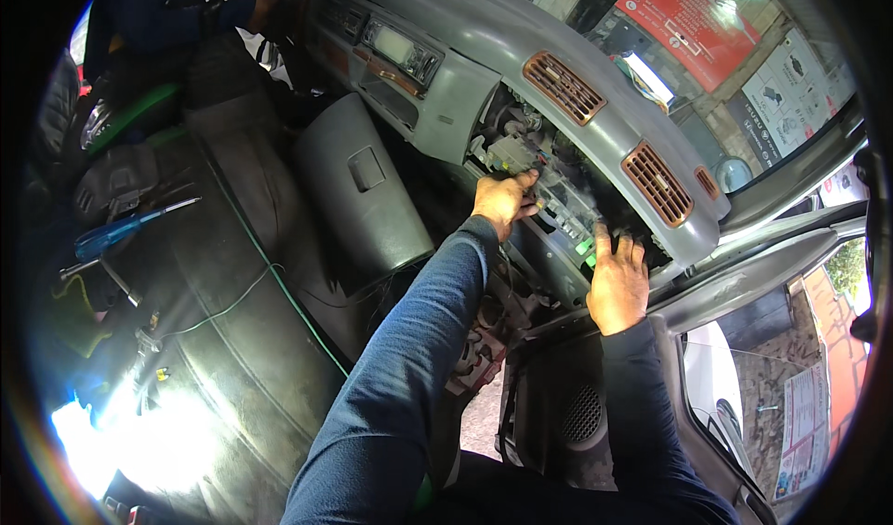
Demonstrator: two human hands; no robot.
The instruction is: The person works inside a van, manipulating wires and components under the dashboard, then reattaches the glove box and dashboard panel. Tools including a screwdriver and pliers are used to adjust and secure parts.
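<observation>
A glovebox-sized opening in the grey dashboard (446,23) exposes a pale electrical module (567,199) with wiring and green connectors (584,248). My left hand (502,199) is at the module's left part, its fingers bent and closed at the near edge; what lies between the fingertips is hidden. Over at the right end, my right hand (619,288) rests with fingers stretched and slightly apart beside the green connectors. The tips of its fingers reach into the shadowed opening.
The detached glovebox door (365,186) leans left of my arm. On the dark seat (242,339) lie a blue-handled screwdriver (130,232), a metal wrench-like tool (116,279) and a green wire (246,223). A bright lamp (139,441) glares nearby. Another person's hand (265,13) shows far left.
</observation>
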